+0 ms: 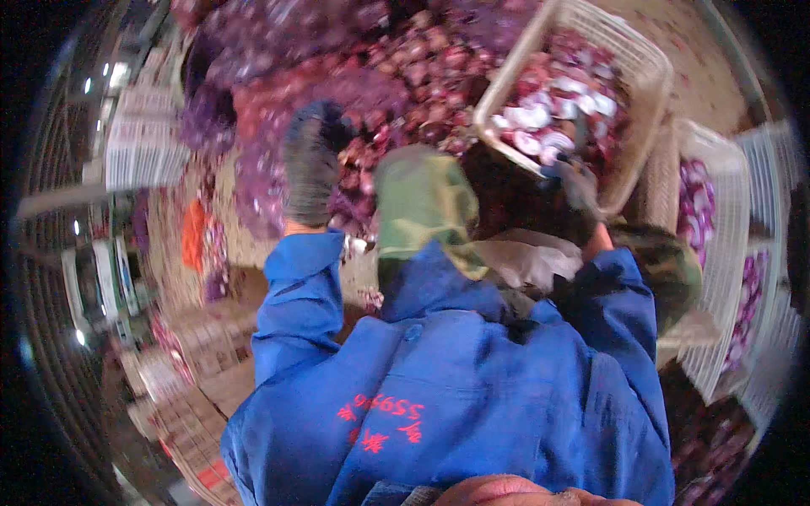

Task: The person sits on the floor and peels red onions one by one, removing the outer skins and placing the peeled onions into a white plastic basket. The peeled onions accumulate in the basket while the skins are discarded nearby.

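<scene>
In a dark glove, my left hand [310, 164] reaches over the heap of red onions [417, 69], beside purple mesh netting [259, 183]. Its fingers are blurred, so what they touch or hold cannot be told. My right hand [576, 190], also gloved, is at the near edge of a pale plastic crate [655, 69]. A blurred, dark, narrow object [580, 133] rises above its fingers; whether it is a blade cannot be told. White-faced cut onions [531, 117] lie in the crate among red ones.
More crates [728, 253] holding onions stand at the right. Cardboard boxes [209, 341] are stacked at the lower left, and an orange thing [192, 234] lies on the floor at the left. Camouflage-clad knees are between my arms and beside my right forearm.
</scene>
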A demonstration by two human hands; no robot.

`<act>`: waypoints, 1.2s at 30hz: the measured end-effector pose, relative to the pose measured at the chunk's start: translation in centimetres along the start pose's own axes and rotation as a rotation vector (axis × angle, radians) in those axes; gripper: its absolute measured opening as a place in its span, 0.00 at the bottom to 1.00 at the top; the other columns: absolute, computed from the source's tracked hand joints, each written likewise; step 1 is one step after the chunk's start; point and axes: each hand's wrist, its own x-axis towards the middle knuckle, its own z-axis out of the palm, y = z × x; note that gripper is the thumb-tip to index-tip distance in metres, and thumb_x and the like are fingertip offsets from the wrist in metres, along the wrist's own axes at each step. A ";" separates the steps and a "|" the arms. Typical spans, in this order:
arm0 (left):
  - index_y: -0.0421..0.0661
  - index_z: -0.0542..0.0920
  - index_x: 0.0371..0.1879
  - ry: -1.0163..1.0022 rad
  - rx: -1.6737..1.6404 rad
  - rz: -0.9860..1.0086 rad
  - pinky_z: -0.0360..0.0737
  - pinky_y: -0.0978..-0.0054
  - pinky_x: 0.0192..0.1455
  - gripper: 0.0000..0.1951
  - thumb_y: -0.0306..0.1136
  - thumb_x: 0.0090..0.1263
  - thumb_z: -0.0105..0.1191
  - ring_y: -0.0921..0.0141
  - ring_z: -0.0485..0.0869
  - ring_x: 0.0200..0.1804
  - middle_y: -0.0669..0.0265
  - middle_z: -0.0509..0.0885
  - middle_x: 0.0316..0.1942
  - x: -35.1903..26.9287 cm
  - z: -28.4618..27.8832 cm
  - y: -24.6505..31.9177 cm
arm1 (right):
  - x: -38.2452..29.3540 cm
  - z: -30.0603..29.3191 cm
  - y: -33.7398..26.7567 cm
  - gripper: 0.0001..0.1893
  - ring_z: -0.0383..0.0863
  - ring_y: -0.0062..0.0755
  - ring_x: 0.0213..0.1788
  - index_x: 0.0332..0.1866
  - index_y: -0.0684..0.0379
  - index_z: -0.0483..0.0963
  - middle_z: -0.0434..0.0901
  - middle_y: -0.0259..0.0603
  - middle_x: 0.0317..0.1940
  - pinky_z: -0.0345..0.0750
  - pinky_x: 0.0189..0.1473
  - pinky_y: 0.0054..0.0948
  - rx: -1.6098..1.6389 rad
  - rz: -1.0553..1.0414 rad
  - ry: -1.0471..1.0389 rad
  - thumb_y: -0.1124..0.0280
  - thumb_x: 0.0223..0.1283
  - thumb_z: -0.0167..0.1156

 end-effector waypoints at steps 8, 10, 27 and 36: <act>0.45 0.78 0.36 0.508 -0.141 -0.883 0.84 0.65 0.32 0.11 0.39 0.70 0.62 0.67 0.85 0.38 0.61 0.82 0.37 -26.7 -3.3 -23.3 | -4.8 0.5 -3.2 0.25 0.82 0.38 0.49 0.64 0.64 0.75 0.81 0.45 0.55 0.80 0.50 0.32 -0.920 -0.841 -0.077 0.83 0.59 0.59; 0.38 0.75 0.47 0.196 0.459 -1.037 0.84 0.61 0.41 0.24 0.44 0.64 0.67 0.60 0.85 0.45 0.50 0.83 0.47 -30.1 -4.2 -26.6 | -5.1 1.3 -3.8 0.26 0.82 0.39 0.50 0.63 0.63 0.76 0.80 0.47 0.57 0.79 0.53 0.33 -1.020 -0.956 -0.034 0.85 0.55 0.60; 0.51 0.75 0.67 -0.048 0.777 -0.432 0.79 0.58 0.62 0.38 0.49 0.57 0.75 0.55 0.83 0.55 0.60 0.83 0.60 -21.7 -9.4 -39.3 | -6.5 4.9 -5.7 0.25 0.75 0.32 0.43 0.55 0.67 0.77 0.81 0.41 0.47 0.75 0.44 0.30 -0.893 -0.481 -0.076 0.75 0.50 0.74; 0.51 0.74 0.67 0.527 -1.351 -0.684 0.79 0.43 0.66 0.28 0.48 0.72 0.63 0.55 0.78 0.67 0.60 0.79 0.66 -15.1 -6.9 -31.1 | -5.9 2.7 -4.1 0.33 0.69 0.16 0.38 0.69 0.60 0.70 0.77 0.31 0.49 0.69 0.38 0.17 -0.743 -0.327 -0.065 0.81 0.55 0.70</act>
